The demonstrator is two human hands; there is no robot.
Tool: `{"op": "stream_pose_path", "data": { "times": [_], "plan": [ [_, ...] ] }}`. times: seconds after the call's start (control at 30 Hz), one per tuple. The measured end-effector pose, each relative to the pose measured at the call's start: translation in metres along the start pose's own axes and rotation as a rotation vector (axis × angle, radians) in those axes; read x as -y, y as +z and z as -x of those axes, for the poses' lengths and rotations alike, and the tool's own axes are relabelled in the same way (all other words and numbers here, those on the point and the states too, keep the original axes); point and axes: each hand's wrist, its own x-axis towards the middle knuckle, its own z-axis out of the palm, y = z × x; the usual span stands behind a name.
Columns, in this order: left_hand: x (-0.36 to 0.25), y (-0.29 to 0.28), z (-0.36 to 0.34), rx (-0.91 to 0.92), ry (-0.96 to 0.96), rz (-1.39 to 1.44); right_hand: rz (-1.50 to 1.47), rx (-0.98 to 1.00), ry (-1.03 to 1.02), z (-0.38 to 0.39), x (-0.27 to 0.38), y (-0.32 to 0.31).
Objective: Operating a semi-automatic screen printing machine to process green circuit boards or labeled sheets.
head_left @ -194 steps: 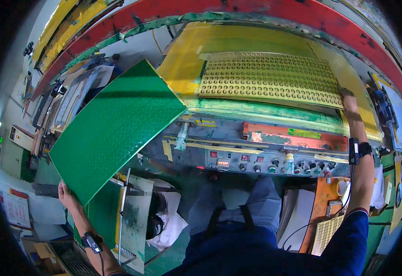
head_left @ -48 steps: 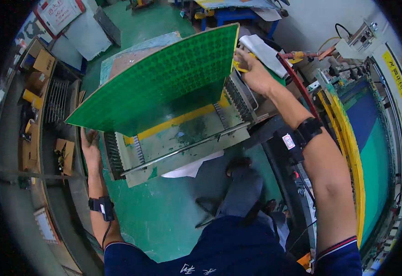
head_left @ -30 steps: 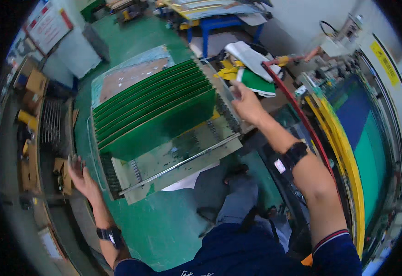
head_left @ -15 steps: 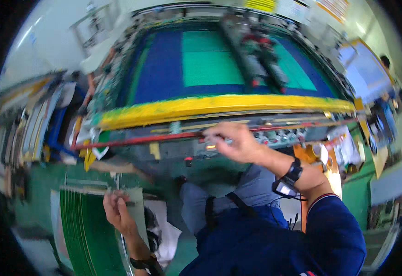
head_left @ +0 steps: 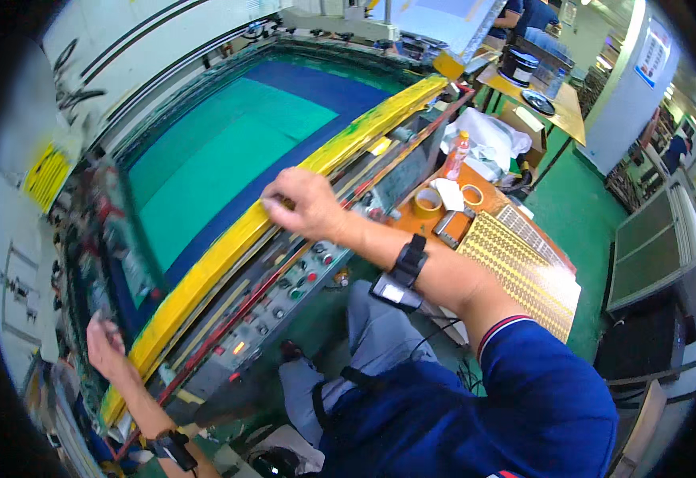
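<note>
A large printing screen with a yellow front bar (head_left: 228, 251) lies before me, its blue border around a green mesh (head_left: 232, 143). Over the bar, near its middle, is my right hand (head_left: 308, 203), its fingers curled and closed. Whether anything sits in them is hidden. My left hand (head_left: 107, 346) is at the left end of the bar, beside the screen's dark frame. Its fingers are loosely bent and a little apart, slightly blurred, with nothing visible in them. Below the bar runs a control panel (head_left: 280, 307) with several knobs and buttons.
To the right, an orange table (head_left: 412, 215) bears tape rolls (head_left: 428, 203), a bottle (head_left: 456, 155) and a patterned yellow sheet (head_left: 515, 267). A dark squeegee carriage (head_left: 113, 231) spans the screen's left side. A wooden table (head_left: 567, 111) with a black tub (head_left: 518, 66) stands farther back.
My view has swung to the right. My right hand has gone from the red rail to the yellow bar; my left hand has come up from beside the green stack to the bar's left end.
</note>
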Motion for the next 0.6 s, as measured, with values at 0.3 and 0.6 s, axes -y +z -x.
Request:
{"op": "stream_pose_path", "data": {
  "times": [0.3, 0.6],
  "plan": [
    [0.007, 0.017, -0.001, -0.020, -0.029, 0.102, 0.070, -0.055, -0.075, 0.000, -0.016, -0.008],
    [0.054, -0.065, -0.029, -0.012, -0.029, -0.407, 0.044, -0.176, -0.087, -0.002, -0.009, 0.017]
  ]
}}
